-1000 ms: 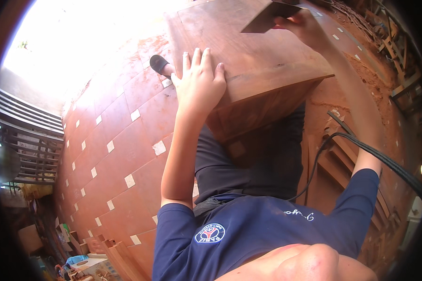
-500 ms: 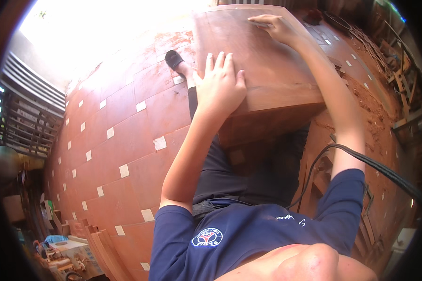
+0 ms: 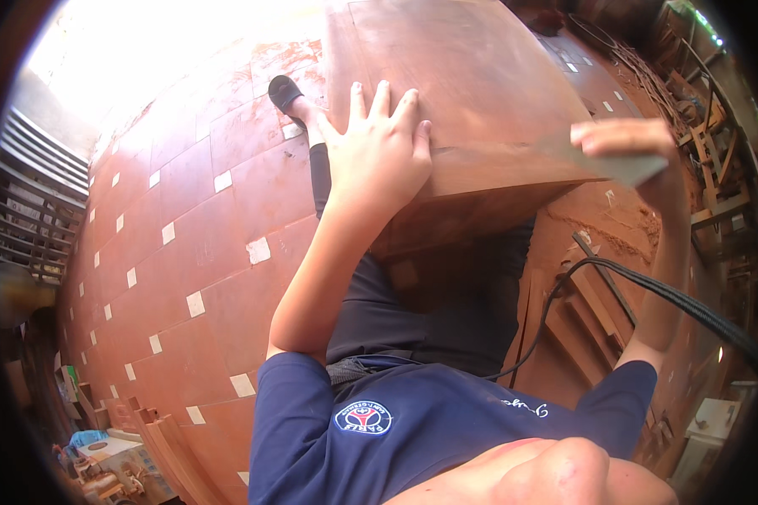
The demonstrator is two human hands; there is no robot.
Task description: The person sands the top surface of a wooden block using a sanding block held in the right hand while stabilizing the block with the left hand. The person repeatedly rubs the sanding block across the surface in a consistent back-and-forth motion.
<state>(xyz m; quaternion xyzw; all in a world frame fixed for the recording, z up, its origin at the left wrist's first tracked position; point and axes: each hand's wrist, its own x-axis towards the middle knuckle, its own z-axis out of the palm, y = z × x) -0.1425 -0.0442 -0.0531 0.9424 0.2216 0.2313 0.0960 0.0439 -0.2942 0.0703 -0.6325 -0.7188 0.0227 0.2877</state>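
Note:
A brown wooden box-like piece (image 3: 472,93) with a broad smooth face lies in front of me, its near end between my legs. My left hand (image 3: 379,156) rests flat on the left side of this face, fingers spread. At the near right corner, my right hand (image 3: 627,139) is closed on a thin, flat grey sheet (image 3: 640,171). One pointed corner of the sheet sticks out below the fingers. Motion blurs this hand and the sheet, so I cannot tell the sheet's exact kind or whether it touches the wood.
Reddish floor tiles (image 3: 177,278) with small white squares spread to the left. A black cable (image 3: 648,290) crosses beside my right arm. Wood strips (image 3: 585,324) lie below it, and more boards (image 3: 181,459) stand at the lower left. Scrap wood (image 3: 720,151) is piled at the far right.
My right hand has come from the far part of the wooden face back to its near right corner. The grey sheet shows more plainly now. My left hand stays flat on the wood.

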